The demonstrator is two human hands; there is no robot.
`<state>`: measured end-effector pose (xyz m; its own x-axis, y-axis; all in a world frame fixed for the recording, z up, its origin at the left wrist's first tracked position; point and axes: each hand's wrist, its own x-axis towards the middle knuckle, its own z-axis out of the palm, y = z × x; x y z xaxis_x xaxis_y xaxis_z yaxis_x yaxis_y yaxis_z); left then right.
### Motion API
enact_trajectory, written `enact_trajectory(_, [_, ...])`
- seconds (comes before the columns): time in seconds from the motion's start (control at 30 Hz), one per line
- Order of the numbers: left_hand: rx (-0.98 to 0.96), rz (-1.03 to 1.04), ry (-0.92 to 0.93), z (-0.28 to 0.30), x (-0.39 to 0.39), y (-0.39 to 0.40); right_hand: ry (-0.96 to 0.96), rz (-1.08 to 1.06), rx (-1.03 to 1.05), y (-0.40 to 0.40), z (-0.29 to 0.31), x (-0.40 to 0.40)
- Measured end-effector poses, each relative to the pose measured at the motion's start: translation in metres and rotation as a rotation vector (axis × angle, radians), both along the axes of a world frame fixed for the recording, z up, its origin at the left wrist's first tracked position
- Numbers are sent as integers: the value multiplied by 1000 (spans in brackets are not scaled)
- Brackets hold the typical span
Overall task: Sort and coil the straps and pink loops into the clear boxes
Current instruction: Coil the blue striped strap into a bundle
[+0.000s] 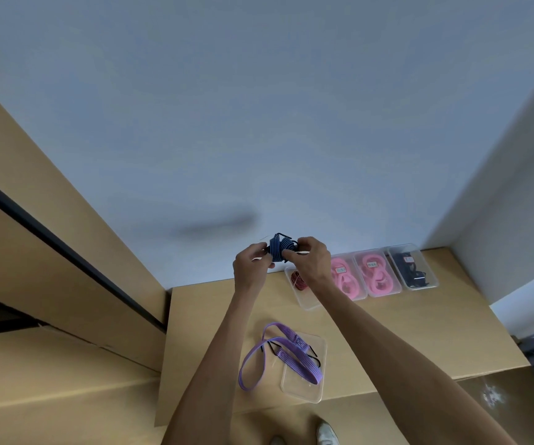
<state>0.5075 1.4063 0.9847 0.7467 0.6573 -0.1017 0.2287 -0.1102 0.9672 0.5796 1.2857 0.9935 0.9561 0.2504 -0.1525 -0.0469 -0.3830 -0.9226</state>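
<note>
Blue striped strap (pixel 280 248), partly coiled, is held in the air above the cardboard surface (pixel 387 332), pinched by curled fingers of left hand (pixel 250 262) and right hand (pixel 313 256). Small labels are seen on three clear boxes (pixel 378 273) against the wall, their writing too blurred to read; a purple strap (pixel 278 358) is draped over a clear lid (pixel 304 377).

1. Left hand (pixel 250 264) and right hand (pixel 312 259) grip a coiled blue strap (pixel 280 248) (raised above the table (pixel 387 332)).
2. Purple strap (pixel 286 354) lies across a lid (pixel 307 380).
3. Pink loops (pixel 376 273) fill two boxes (pixel 395 284).
</note>
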Motion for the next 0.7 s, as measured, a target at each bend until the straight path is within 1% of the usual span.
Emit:
enact_trajectory(0.13, [55,-13,81,-15,3,-1,73,50,-40,-6,-5,5])
enact_trajectory(0.27, [134,-38,75,-27,9,-7,-10,81,-199,-7,-10,8])
enact_trajectory(0.37, [170,-82,90,-37,16,-11,-21,66,-206,-11,-23,10])
enact_trajectory(0.53, [217,-196,183,-54,28,-24,13,43,-267,-30,-51,19])
enact_trajectory(0.7, [272,-284,323,-85,44,-46,35,87,-425,-39,-85,40])
